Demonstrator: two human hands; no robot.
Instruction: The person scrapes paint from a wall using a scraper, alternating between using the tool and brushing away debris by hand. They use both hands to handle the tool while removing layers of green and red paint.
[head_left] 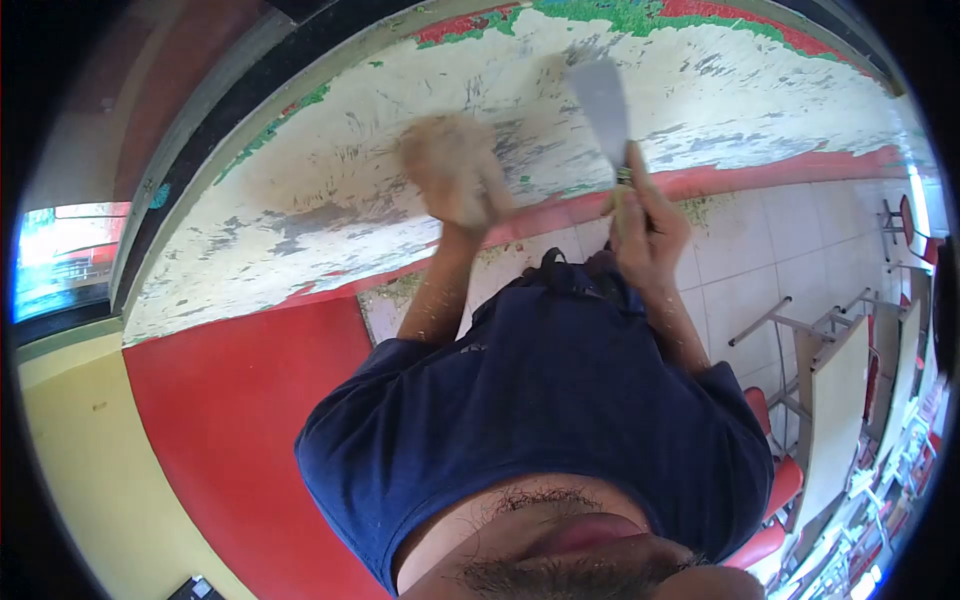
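Observation:
My right hand point(648, 235) is closed around the handle of a putty knife point(600, 105). Its wide grey blade points away from me and overlaps the scraped white surface point(350, 150); whether it touches cannot be told. My left hand point(455, 170) is over the same surface, left of the blade, its fingers smeared by motion. Patches of green paint point(590, 14) and red paint point(735, 10) cling along the far edge. Grey scuffs and bare streaks mark the white area between.
A red panel point(250, 430) stands at the left, beside a yellow wall point(80, 420). Pale floor tiles point(740, 240) carry paint flakes point(705, 208) near the base of the surface. Desks point(835, 420) and red chairs point(785, 485) crowd the right side. A dark frame point(190, 130) borders the upper left.

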